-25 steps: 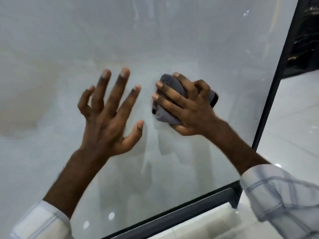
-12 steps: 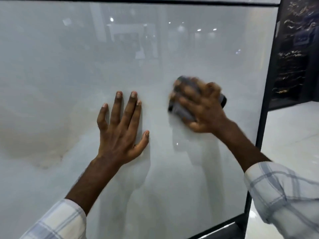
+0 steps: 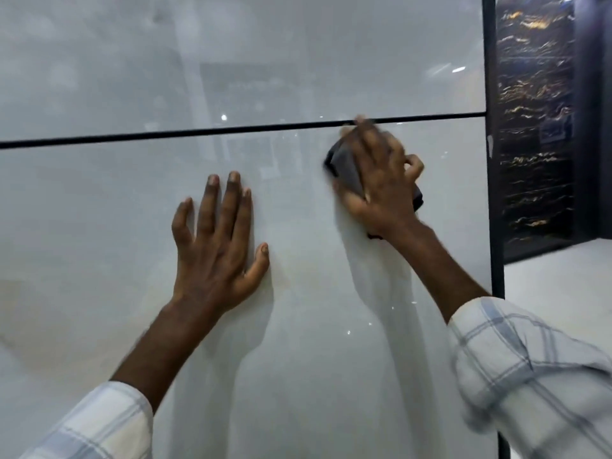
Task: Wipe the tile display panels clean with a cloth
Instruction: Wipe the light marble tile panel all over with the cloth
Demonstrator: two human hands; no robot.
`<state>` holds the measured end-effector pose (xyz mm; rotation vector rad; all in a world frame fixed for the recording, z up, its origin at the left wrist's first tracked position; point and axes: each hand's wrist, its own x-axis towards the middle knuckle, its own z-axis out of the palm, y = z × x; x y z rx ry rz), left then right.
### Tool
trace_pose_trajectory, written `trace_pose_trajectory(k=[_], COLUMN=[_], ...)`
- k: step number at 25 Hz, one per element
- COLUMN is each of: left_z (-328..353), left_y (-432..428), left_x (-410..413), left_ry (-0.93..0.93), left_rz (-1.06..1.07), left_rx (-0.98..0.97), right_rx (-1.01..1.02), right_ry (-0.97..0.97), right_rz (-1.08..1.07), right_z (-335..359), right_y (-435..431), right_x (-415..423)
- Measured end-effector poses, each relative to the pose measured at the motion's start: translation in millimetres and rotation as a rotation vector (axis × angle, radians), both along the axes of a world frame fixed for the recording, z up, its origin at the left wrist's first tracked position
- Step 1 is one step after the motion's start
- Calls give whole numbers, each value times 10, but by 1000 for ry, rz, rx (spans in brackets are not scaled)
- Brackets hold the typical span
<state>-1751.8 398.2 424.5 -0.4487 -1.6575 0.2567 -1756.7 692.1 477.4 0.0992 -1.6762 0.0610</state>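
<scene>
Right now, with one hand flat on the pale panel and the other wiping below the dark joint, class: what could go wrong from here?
1. The left hand lies bare and flat on the glossy panel, so it may leave prints there.
2. The right hand holds the cloth bunched and reaches the dark joint; bare skin may smear the panel, and the strip beside the joint may get missed.

Cloth [image 3: 346, 167] gripped in right hand [image 3: 381, 180]: dark grey fabric, matt, soft-looking. Tile panel [image 3: 99, 260] under the grip: pale grey, smooth, high gloss, mirror-like reflections. Joint strip [image 3: 165, 135] just above the grip: black, matt. Dark panel [image 3: 533, 127] right of the grip: black, gold-veined, glossy.
</scene>
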Motion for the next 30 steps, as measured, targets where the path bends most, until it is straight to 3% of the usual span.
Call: trace_pose_trajectory(k=[1,2,3,6,7,8,11,12,13,16,17,18,21,23,26,27,28,30], left_z=[14,31,41,22,29,62,306,369,400,315,254,212,198,196,183,174,167,157], left_y=[0,4,7,-18,-24,3,395,593,780,1064,1071,1063,1068,1082,1079,1077,1076,1077], left_x=[-1,7,21,31,44,72,173,184,167,-3,-77,-135,-160,-159,-171,-173,-174,-182], left_ry=[2,4,5,-4,-4,1,42,30,2,-62,-58,-40,10,15,28,30,31,28], left_rz=[-2,-11,-19,-26,-31,-54,-169,-198,-208,-122,-87,-71,-69,-68,-64,-80,-99,-122], left_rx=[-5,-7,-14,-22,-15,-12,-91,-123,-151,-232,-266,-289,-300,-294,-288,-286,-283,-285], right_rx=[-244,-317,-206,534,609,540,-214,-348,-323,342,416,341,-226,-150,420,473,398,-77], right_ry=[-5,-16,-10,-5,16,38,46,38,48,38,31,22,21,60,58,70,70,50], right_rz=[15,45,69,41,15,2,85,97,80,45,43,49,68,38,29,13,12,69], right_z=[106,184,228,300,397,476,505,443,365,118,178,261,404,315,118,146,200,341], right_y=[-169,-380,-571,-588,-399,-197,230,224,193,345,541,712,840,610,645,817,1003,1286], right_x=[3,35,67,86,83,49,-31,-32,-41,-46,-37,-48,-78,-105,-70,-58,-71,-102])
